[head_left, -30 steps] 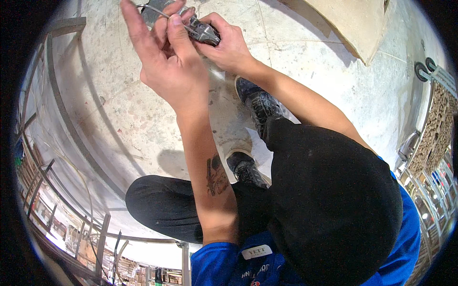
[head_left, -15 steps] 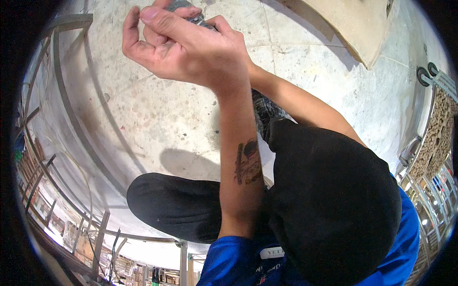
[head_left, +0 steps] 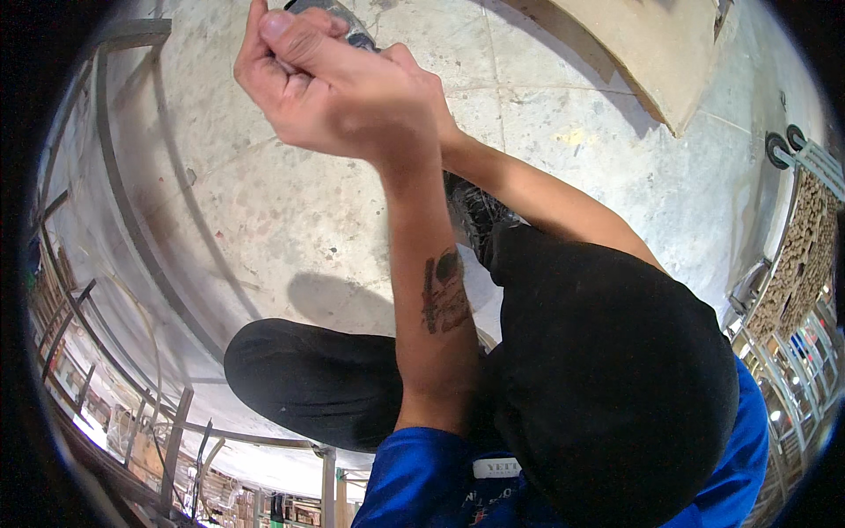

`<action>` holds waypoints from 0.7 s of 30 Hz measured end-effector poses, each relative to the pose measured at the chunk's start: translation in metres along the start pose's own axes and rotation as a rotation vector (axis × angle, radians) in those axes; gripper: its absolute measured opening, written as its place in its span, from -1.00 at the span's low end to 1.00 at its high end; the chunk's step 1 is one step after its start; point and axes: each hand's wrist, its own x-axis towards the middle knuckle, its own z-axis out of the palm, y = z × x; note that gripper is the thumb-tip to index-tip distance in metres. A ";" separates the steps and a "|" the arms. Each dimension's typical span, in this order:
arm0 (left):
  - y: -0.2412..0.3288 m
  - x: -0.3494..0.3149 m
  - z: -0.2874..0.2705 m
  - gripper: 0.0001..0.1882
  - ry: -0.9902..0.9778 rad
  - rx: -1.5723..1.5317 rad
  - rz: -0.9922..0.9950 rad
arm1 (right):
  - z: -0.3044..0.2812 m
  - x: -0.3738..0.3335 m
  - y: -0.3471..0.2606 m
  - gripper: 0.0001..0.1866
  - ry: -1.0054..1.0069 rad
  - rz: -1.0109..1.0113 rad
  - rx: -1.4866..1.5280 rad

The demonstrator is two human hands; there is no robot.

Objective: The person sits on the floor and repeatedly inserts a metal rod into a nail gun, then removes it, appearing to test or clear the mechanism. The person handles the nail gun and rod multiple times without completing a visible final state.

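1. Metal frame bends down the left side, well apart from both hands.
2. Left hand is raised near the top edge, its fingers loosely curled and the thumb across in front; whether they have hold of anything, I cannot tell.
3. Dark tool sits just behind the left hand, at the upper edge and above the concrete floor; its exact kind is hidden. Two-handed work on this tool seems to be the step in hand. The next move probably calls for a steady hold on it and room for the left fingers to work.
4. Right hand lies beyond the left wrist, close to the tool's near end. Its fingers are mostly covered, so I cannot tell how far they are open or what they hold.
5. Pale board and black wheel stand farther right, apart from the hands.
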 end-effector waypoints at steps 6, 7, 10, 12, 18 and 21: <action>0.000 0.003 -0.015 -0.66 -0.066 -0.136 -0.028 | 0.003 -0.002 -0.009 -0.56 0.020 0.082 -0.031; -0.001 0.002 -0.014 -0.67 -0.089 -0.159 -0.018 | 0.002 -0.001 -0.008 -0.56 0.029 0.077 -0.032; 0.001 0.000 -0.011 -0.72 -0.150 -0.296 -0.060 | -0.005 0.003 -0.008 -0.57 -0.008 0.085 -0.035; 0.002 0.002 -0.006 -0.74 -0.154 -0.341 -0.089 | -0.010 0.009 -0.006 -0.54 -0.052 0.066 -0.049; 0.003 0.007 -0.003 -0.73 -0.235 -0.262 -0.146 | -0.015 0.018 -0.001 -0.57 -0.011 -0.033 -0.056; -0.005 0.031 -0.013 -0.70 -0.360 -0.219 -0.068 | -0.012 0.023 -0.010 -0.59 -0.029 0.020 -0.068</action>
